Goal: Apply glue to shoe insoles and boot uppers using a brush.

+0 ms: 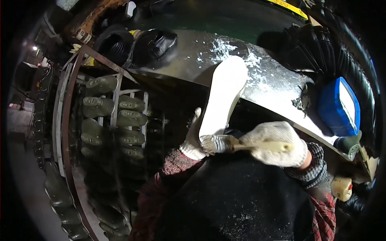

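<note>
A long shoe-shaped piece with a bright white sole face [226, 92] is held sole up, its toe end over the metal bench and its heel end towards me. My left hand [193, 140], in a pale knit glove, grips the heel end from the left side; some fingers are hidden beneath it. My right hand [277, 143], also gloved, is closed round the pale handle of a flat paintbrush [219, 143]. The whitish bristles touch the heel end of the sole, close to my left hand. What lies under the sole is mostly dark and hard to make out.
The metal bench [181, 48] carries white splatters. A blue tub [337, 105] with white inside stands at the right. Black shoe parts [155, 47] lie at the back left, more black pieces [313, 50] at the back right. Left is a rack [114, 98] of dark green shoe lasts.
</note>
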### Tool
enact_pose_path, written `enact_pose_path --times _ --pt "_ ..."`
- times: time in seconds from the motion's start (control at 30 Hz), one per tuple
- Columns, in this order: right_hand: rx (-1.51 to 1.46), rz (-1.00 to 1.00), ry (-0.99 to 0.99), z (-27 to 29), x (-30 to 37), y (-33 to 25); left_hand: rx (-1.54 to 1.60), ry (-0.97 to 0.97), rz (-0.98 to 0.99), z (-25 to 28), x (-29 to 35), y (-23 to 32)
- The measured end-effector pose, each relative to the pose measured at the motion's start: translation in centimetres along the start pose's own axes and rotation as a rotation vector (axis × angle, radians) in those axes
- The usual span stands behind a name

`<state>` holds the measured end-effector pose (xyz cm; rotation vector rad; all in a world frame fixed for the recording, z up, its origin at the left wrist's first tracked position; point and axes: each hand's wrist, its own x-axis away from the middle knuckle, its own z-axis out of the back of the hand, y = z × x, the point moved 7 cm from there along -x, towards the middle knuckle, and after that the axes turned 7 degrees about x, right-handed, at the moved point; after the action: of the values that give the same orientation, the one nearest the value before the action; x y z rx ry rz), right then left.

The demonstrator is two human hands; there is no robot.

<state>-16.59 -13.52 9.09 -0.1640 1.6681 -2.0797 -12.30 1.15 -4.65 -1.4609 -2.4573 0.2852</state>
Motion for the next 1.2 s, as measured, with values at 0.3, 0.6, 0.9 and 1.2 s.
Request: enact_pose_path --times 0.3,0.6,0.9,1.2 --pt "0.433 0.058 0.615 11.5 -1.3 6.1 -0.262 0.212 0.068 5.5 1.3 3.0" --pt "0.85 0.275 0.343 4.9 -0.4 -1.5 -0.169 0.079 0.142 4.1 1.6 2.7" --pt "0.776 0.24 0.4 4.0 0.1 -1.2 -0.52 0.5 -0.668 -8.3 -6.8 12.3" --pt "0.68 -0.057 0.423 4.8 3.0 1.7 -1.852 0.437 -1.316 -24.1 -3.2 25.7"
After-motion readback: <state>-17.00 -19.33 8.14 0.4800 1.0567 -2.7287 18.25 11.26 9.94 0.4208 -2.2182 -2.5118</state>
